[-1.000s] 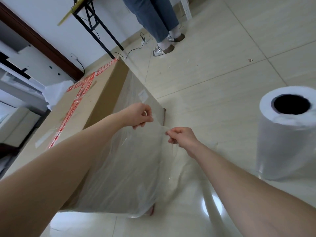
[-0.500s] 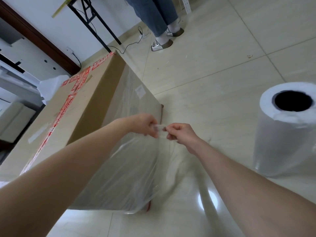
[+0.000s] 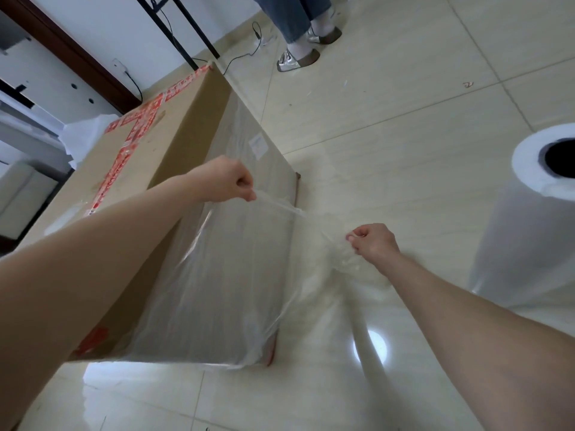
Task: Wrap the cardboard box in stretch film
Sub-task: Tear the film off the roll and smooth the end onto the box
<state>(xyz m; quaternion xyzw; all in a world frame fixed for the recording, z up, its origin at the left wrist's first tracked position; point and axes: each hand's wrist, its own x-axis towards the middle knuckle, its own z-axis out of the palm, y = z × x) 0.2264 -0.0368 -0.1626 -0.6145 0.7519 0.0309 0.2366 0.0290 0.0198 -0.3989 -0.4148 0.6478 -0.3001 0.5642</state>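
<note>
Pinching the stretch film (image 3: 224, 275) between curled fingers, the left hand (image 3: 228, 181) is held in front of the upper side of the cardboard box (image 3: 161, 144). The right hand (image 3: 373, 242), lower and off to its right, is clenched round a bunched wad of the same film. A thin twisted strand of film runs taut from one hand to the other, crossing the box's upright corner edge, and the hands are well apart.

Below the left hand the film hangs as a cloudy sheet over the box's side face, down to the tiled floor (image 3: 404, 119), and is wrinkled at the bottom corner. The box stands on the floor under the left forearm, its top bare of film and crossed by red printed tape (image 3: 124, 157). A white label (image 3: 259, 144) shows through the film just beyond the left hand.

To the right of the right hand a large white roll (image 3: 535, 219) stands upright on the floor, hollow core upward; whether the gripped film runs on to it cannot be told. Far beyond both hands are another person's legs (image 3: 298, 20) in blue jeans and silver shoes, black metal legs (image 3: 177, 29) and a cable (image 3: 245, 54)
</note>
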